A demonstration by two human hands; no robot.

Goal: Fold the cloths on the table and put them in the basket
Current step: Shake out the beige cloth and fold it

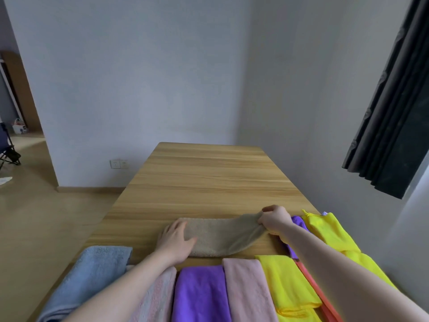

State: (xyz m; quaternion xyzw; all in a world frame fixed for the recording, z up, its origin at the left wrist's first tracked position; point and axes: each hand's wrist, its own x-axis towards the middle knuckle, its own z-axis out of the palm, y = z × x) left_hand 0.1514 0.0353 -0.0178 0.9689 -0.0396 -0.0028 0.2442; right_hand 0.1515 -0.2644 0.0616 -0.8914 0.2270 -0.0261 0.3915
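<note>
Wooden table point(209, 177) seen from above, against pale wall. Tan cloth point(222, 235) lies mid-table. Left hand point(176, 240) flat on cloth's left end, fingers spread. Right hand point(275, 220) pinches cloth's right end, lifting it slightly off table. Row of cloths along near edge, left to right: blue cloth point(92, 273), pale pink cloth point(157, 296), purple cloth point(202, 293), pink cloth point(248, 289), yellow cloth point(285, 282), orange cloth point(313, 284). Dark curtain point(392, 108) hangs at right.
</note>
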